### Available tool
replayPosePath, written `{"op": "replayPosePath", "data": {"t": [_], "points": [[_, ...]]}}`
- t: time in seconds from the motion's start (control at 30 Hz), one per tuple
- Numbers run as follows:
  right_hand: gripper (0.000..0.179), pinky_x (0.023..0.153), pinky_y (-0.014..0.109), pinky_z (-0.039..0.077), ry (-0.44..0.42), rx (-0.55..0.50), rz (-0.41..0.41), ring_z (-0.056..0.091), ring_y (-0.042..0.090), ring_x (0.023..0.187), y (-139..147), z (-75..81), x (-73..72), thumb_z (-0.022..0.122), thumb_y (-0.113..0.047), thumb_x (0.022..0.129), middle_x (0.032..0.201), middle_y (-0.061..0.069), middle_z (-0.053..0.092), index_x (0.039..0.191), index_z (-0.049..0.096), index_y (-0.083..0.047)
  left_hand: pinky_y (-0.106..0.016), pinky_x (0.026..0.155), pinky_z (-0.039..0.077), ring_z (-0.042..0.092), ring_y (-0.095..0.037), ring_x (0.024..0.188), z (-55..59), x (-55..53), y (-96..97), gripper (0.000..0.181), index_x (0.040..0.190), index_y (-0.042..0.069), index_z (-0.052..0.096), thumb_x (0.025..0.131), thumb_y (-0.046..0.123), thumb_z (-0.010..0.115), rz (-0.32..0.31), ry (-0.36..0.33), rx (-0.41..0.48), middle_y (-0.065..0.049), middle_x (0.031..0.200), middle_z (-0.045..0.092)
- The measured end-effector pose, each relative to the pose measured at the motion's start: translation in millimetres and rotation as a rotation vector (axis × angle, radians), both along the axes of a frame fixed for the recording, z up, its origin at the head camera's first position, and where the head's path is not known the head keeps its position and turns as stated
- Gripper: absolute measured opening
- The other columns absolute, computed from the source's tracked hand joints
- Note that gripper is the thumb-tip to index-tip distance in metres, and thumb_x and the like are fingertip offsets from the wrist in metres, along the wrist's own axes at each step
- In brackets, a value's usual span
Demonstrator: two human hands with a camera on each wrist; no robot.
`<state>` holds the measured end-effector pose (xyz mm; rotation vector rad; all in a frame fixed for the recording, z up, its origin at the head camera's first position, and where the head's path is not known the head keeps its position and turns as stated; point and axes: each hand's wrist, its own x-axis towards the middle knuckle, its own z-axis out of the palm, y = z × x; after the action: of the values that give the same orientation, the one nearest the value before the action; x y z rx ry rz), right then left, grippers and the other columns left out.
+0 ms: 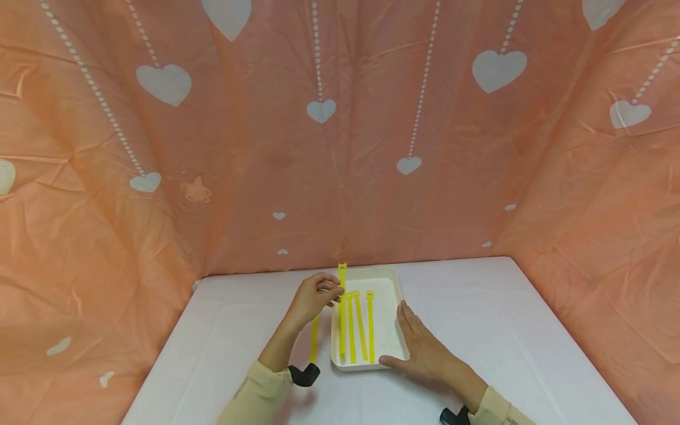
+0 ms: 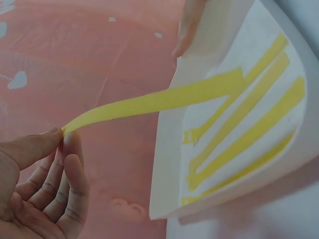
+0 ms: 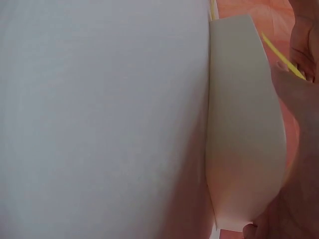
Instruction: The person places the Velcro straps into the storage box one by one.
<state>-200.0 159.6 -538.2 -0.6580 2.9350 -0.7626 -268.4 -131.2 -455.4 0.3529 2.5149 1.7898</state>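
Between thumb and index finger, my left hand (image 1: 319, 295) pinches a yellow hook-and-loop cable tie (image 2: 164, 99) near its slotted head. This tie stretches over the left side of a shallow white tray (image 1: 386, 321), its free end over the ties inside. Several more yellow cable ties (image 1: 370, 330) lie side by side in the tray, heads toward the back. My right hand (image 1: 425, 348) rests against the tray's right side, fingers extended along the wall and the thumb at the front right corner. In the right wrist view, the tray wall (image 3: 244, 109) covers most of the inside.
Another yellow cable tie (image 1: 314, 341) lies on the white tabletop (image 1: 239, 330) left of the tray, partly behind my left wrist. A pink curtain (image 1: 361, 195) with white hearts encloses the table at the back and sides. Black wrist mounts (image 1: 304, 375) sit at both sleeves.
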Motion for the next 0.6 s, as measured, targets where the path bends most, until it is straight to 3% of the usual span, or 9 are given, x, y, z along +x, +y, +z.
{"op": "replayPosePath", "data": {"t": [0.17,0.33,0.6], "points": [[0.127,0.130,0.058,0.028,-0.008,-0.001,0.000,0.018,0.044,0.163,0,0.5,-0.2,0.066,-0.077,0.091,0.178,0.025,0.008,0.168,0.013,0.008,-0.043,0.078,0.067,0.079,-0.038,0.091,-4.4,-6.1,11.1,0.022,0.116,-0.003,0.068,0.101,0.011,0.077,-0.027,-0.019,0.022,-0.024,0.105,0.079],[0.127,0.129,0.058,0.028,-0.003,-0.011,0.009,0.019,0.045,0.163,0,0.2,-1.1,0.068,-0.076,0.091,0.178,0.026,0.009,0.167,0.013,0.009,-0.050,0.080,0.067,0.079,-0.038,0.091,-10.4,-11.0,21.8,0.023,0.116,-0.005,0.067,0.101,0.010,0.076,-0.057,-0.037,0.039,-0.030,0.108,0.077],[0.126,0.129,0.059,0.028,-0.004,-0.014,0.008,0.019,0.045,0.162,0,0.4,-0.7,0.069,-0.074,0.091,0.177,0.027,0.009,0.167,0.014,0.010,-0.056,0.086,0.065,0.077,-0.046,0.096,-16.7,-16.8,38.4,0.025,0.119,-0.006,0.067,0.101,0.010,0.076,-0.074,-0.086,0.061,-0.028,0.110,0.078]]}}
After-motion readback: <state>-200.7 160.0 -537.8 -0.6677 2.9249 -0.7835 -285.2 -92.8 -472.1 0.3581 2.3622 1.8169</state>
